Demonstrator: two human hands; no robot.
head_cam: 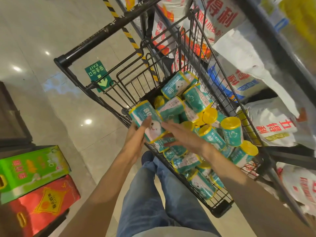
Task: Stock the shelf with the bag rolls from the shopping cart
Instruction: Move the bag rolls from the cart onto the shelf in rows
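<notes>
Black wire shopping cart [172, 77]: painted metal, matt, handle scuffed. Bag rolls [196, 117] inside: thin plastic film, teal and white printed wrap, slightly glossy and crinkled, yellow film at the ends. Same glossy wrap on the held roll [147, 124]. Floor [51, 40]: polished pale tile, mirror-glossy with lamp reflections. Green exit sticker [97, 76] on it, smooth. Far right, sacks [242, 53]: white woven-looking plastic, printed red, creased. Near left, green box [32, 170] and red box [44, 204]: printed cardboard, satin sheen. Jeans [153, 194]: blue denim cloth, matt.

Bag rolls [196, 100] in wire cart [136, 79]
</notes>
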